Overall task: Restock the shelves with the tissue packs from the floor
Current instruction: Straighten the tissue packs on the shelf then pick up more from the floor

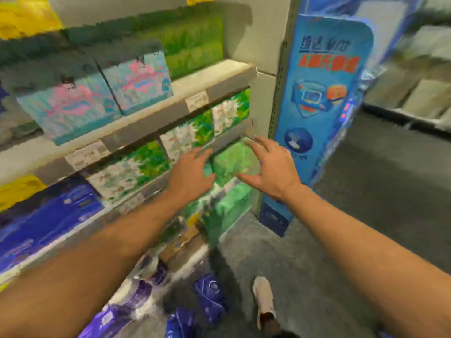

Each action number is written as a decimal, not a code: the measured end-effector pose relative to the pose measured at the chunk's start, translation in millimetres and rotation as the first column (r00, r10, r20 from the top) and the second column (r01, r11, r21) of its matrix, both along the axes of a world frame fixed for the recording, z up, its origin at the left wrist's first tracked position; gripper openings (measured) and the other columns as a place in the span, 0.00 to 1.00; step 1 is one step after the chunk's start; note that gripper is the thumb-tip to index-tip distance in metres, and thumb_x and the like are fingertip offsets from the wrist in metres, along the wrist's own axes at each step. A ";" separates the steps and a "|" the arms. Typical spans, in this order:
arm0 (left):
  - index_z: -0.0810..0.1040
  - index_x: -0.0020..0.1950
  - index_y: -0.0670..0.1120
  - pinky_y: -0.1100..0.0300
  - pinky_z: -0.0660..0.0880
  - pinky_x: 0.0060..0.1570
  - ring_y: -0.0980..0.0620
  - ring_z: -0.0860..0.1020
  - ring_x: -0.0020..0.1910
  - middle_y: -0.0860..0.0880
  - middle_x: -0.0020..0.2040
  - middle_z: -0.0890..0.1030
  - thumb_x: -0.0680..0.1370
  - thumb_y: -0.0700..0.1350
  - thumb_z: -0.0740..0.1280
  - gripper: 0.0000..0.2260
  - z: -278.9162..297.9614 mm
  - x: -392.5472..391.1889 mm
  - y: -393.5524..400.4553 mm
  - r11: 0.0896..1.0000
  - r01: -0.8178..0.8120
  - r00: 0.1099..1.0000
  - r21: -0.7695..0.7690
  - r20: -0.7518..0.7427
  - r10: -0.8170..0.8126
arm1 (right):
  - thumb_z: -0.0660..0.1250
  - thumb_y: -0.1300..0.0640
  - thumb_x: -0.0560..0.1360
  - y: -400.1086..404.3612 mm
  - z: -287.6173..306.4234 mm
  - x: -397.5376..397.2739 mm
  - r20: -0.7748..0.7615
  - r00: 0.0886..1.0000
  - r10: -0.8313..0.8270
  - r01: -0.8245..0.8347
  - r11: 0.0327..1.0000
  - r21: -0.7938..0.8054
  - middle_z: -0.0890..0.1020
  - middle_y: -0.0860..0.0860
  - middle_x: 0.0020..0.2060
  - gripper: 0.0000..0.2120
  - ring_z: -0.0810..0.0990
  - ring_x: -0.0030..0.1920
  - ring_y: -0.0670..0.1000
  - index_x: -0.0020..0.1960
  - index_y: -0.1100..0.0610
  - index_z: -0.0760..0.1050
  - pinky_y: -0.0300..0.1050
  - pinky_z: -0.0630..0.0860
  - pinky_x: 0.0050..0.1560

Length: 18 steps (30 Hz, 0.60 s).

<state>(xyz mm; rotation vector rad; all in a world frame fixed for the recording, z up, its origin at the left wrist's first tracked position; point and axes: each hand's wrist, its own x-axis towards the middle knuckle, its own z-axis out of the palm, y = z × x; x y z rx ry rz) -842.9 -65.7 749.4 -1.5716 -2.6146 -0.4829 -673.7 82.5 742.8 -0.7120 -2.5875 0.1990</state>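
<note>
While blur smears the whole frame, these parts can be told:
Far left: yellow packs [26, 18] at upper left and blue packs [46, 223] at lower left are cut off by the frame edge; their print is unreadable.
Upper shelf [219, 81]: two pale blue and pink packs [97, 93] stand on it, their tops lost in dark smear.
Middle shelf: green and white tissue packs [185, 135] sit in a row, partly hidden behind the shelf lip.
Left hand [192, 174]: at frame centre, fingers straight and spread, grip wide, holding nothing; whether it touches the shelf edge cannot be told.
Green pack [231, 162]: on the lower shelf between both hands, outline blurred.
Right hand [273, 169]: just right of that pack, fingers spread, grip wide, holding nothing.
Floor [317, 240]: purple packs [210, 293] lie at lower centre, smeared; a shoe [263, 298] is beside them.
Right: a blue display board [324, 93] stands upright; its writing is illegible.
</note>
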 end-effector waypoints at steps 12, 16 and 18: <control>0.71 0.71 0.47 0.52 0.69 0.62 0.43 0.74 0.66 0.44 0.66 0.77 0.73 0.57 0.71 0.29 -107.1 452.1 72.8 0.611 0.733 0.680 -0.299 0.304 -0.667 | 0.59 0.26 0.63 -109.5 -103.6 501.3 0.102 0.596 -0.797 0.768 0.529 -0.361 0.76 0.52 0.64 0.42 0.74 0.65 0.55 0.69 0.51 0.71 0.52 0.73 0.63; 0.73 0.70 0.50 0.52 0.71 0.62 0.45 0.75 0.65 0.46 0.66 0.77 0.69 0.64 0.64 0.33 -140.5 643.9 68.3 0.364 0.862 0.490 -0.353 0.396 -0.777 | 0.69 0.31 0.65 -172.0 -126.6 669.6 0.138 0.335 -0.932 0.867 0.248 -0.432 0.78 0.55 0.60 0.39 0.76 0.61 0.59 0.68 0.53 0.71 0.52 0.74 0.58; 0.71 0.71 0.49 0.55 0.68 0.62 0.45 0.74 0.65 0.45 0.66 0.77 0.72 0.60 0.69 0.31 -146.3 734.9 49.7 0.245 0.910 0.381 -0.335 0.441 -0.813 | 0.72 0.34 0.66 -206.0 -135.4 745.0 0.179 0.198 -0.964 0.879 0.094 -0.467 0.78 0.55 0.60 0.36 0.76 0.60 0.60 0.68 0.52 0.72 0.53 0.75 0.56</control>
